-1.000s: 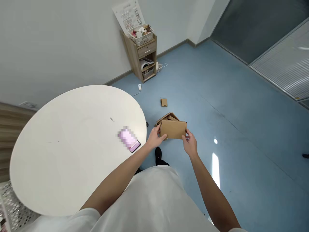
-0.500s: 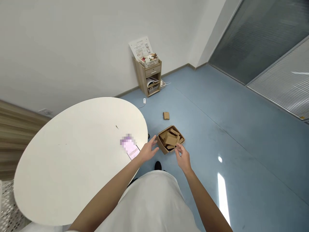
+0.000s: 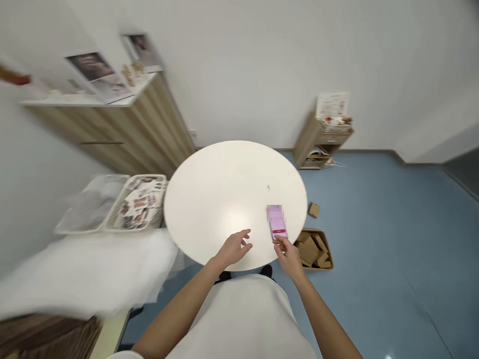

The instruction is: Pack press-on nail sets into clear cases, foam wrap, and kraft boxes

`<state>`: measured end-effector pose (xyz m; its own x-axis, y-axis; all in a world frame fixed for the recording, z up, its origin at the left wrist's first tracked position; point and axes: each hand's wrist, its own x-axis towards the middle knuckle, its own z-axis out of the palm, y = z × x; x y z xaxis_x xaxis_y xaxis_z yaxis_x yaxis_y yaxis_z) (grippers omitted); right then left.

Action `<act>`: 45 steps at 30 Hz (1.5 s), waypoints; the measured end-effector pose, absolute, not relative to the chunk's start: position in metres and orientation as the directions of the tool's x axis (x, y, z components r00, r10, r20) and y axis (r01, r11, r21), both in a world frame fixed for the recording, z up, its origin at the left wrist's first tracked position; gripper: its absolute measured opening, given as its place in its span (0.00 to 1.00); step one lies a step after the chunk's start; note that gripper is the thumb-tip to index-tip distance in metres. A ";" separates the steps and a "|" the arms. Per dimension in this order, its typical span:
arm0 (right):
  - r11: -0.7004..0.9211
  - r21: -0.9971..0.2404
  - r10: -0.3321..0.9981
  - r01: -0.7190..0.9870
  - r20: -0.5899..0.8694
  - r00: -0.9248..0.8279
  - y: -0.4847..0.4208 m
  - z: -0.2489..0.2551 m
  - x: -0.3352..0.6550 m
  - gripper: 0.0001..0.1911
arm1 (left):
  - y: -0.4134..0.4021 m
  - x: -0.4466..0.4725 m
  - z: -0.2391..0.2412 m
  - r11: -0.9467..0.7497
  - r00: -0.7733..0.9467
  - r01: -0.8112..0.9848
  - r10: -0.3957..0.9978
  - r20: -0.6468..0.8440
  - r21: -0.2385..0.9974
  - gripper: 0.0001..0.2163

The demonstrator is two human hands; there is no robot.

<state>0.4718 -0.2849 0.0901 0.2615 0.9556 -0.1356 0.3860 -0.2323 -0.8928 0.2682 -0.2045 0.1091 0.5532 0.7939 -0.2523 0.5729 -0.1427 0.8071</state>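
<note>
- Two bare hands reach out over the near rim of a round table (image 3: 224, 189), seen in the head view.
- Left hand (image 3: 232, 248): open, fingers loosely spread, holding nothing, just above the tabletop.
- Right hand (image 3: 290, 257): fingers drawn narrow, tips at the near end of the phone (image 3: 277, 224). They seem to touch it, but I cannot tell whether they grip it.
- Phone lies flat on the table, close to the right rim.
- Judged: contact made at the phone, nothing raised off the table yet.
- Phone is slim and rectangular with a glossy pinkish face. Table is smooth matt white.
- On the blue floor to the right, an open carton (image 3: 330, 254) holds folded brown cardboard. A small box (image 3: 313, 210) lies apart from it.
- To the left, a pale mesh basket (image 3: 123, 228) of small printed packs, blurred.
</note>
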 end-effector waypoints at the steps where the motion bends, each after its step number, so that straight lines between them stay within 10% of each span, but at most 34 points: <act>1: -0.220 -0.886 0.967 0.408 -0.145 0.207 -0.277 0.093 0.455 0.18 | -0.205 0.250 0.106 -0.111 0.514 0.577 0.819 -0.254 0.809 0.22; 26: 0.181 -0.862 0.703 0.473 -0.223 -0.675 -0.137 0.099 0.212 0.17 | -0.263 0.033 0.109 0.479 -0.364 0.446 0.869 -0.335 0.757 0.22; 37: 0.186 -0.833 0.706 0.521 -0.256 -0.661 -0.093 0.083 0.141 0.15 | -0.196 -0.027 0.077 0.415 -0.370 0.384 0.888 -0.274 0.825 0.20; 45: -0.215 -0.866 0.855 0.452 -0.391 -0.342 -0.005 0.056 0.074 0.14 | -0.068 -0.093 0.038 0.353 -0.371 0.309 0.900 -0.230 0.883 0.19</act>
